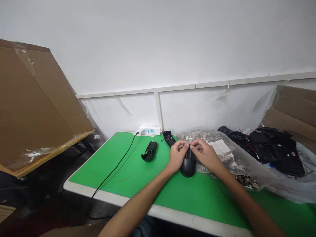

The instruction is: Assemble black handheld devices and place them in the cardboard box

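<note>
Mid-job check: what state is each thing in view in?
Left hand: fingertips drawn together; grip unclear.
Right hand: likewise.
Black housing between the hands: partly covered.
Black shell at left: open, insides showing.
Power strip: plug inserted.
Black cord: hanging over the table edge.
Thin wire: loose.
Black housings at right: piled, wires showing.

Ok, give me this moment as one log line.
left hand: at far end of black casing | right hand: same end | nearby: second casing, power strip, plastic bag
</note>
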